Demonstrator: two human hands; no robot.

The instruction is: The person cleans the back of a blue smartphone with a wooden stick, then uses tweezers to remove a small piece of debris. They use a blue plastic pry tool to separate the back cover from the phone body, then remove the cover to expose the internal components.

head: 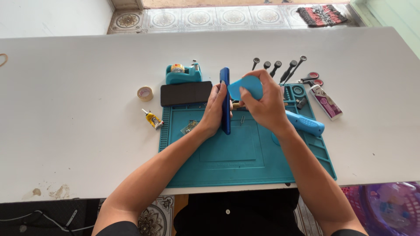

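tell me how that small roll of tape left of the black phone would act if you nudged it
The small tape roll lies flat on its side on the white table, so it would probably slide, not roll. It looks thin and light, so a slight push should shift it. Set on edge, it would likely roll away.

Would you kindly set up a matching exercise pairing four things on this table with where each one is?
Things:
1. blue phone
2. tape dispenser
3. glue tube
4. scissors

Places:
A. left of the mat, on the table
B. beyond the mat's right corner
C. on edge in the left hand
D. behind the black phone

Pairs: 1-C, 2-D, 3-A, 4-B
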